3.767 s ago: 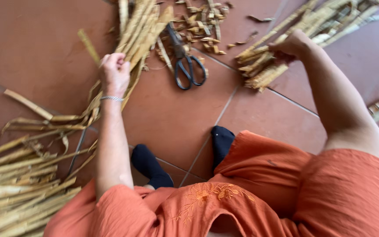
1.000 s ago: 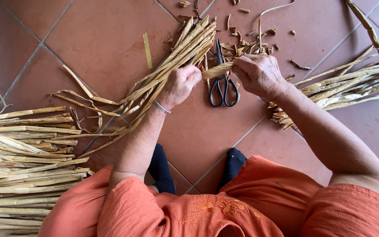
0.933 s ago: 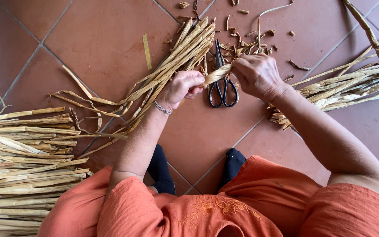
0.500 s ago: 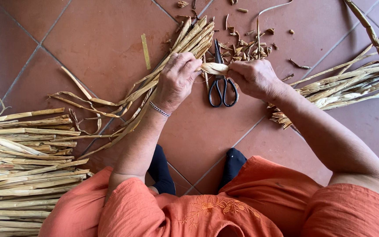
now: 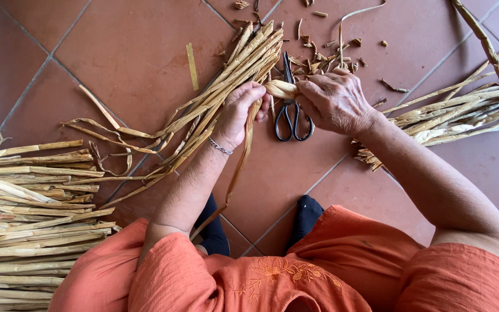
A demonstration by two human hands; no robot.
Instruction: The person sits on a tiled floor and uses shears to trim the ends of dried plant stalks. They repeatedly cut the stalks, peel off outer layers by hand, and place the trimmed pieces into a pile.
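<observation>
My left hand [image 5: 239, 112] and my right hand [image 5: 335, 101] both grip one dried straw-coloured leaf strip [image 5: 281, 88] stretched between them. The strip's long tail hangs down past my left wrist toward my lap. Black-handled scissors [image 5: 290, 110] lie on the tiles just below and between the hands. A bundle of dried strips [image 5: 215, 110] runs diagonally under my left hand.
A large pile of dried strips [image 5: 30, 219] lies at the left, another bundle [image 5: 463, 115] at the right. Short cut scraps [image 5: 330, 46] litter the terracotta floor tiles [image 5: 134, 52] beyond the scissors. My dark-socked feet [image 5: 307, 211] and orange garment fill the bottom.
My left hand rose off the diagonal bundle and took hold of the strip that my right hand holds. The hands came together above the scissors, and the strip's tail now trails down.
</observation>
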